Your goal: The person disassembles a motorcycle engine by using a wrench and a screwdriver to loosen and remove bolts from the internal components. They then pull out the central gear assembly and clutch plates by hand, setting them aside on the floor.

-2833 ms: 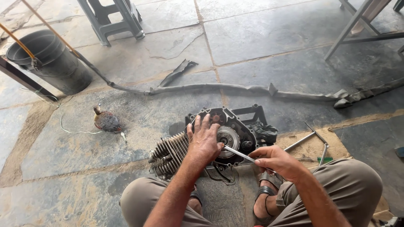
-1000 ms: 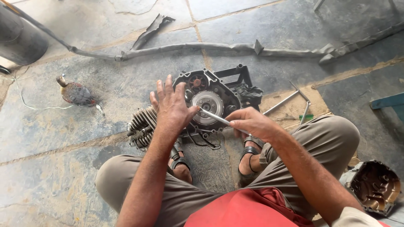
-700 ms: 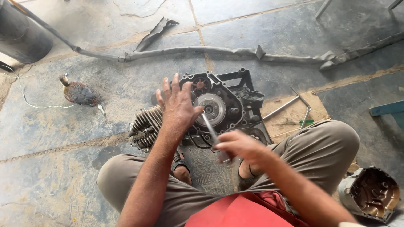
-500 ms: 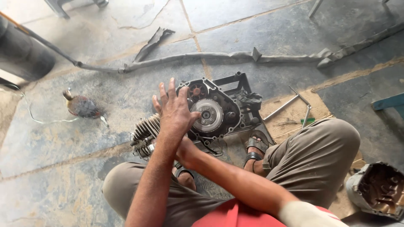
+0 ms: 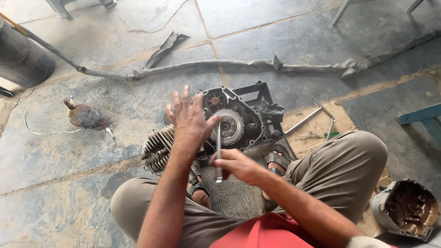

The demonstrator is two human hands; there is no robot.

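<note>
Tool [image 5: 218, 151] now upright (one engine [image 5: 229, 124], two hands)

A small brown bird [image 5: 84, 115] stood on the stone floor [image 5: 275, 27] at the left, with a thin pale cord [image 5: 32, 131] trailing just beside it. A dark drum [image 5: 23, 57] sat in the upper left corner. A long grey strip of hose [image 5: 239, 64] lay across the slabs. At the right, bent metal rods [image 5: 317, 115] rested on a cardboard sheet [image 5: 303, 133]. A detached metal cover [image 5: 406, 209] lay open side up at the lower right, near a blue stool [image 5: 422, 117].
</note>
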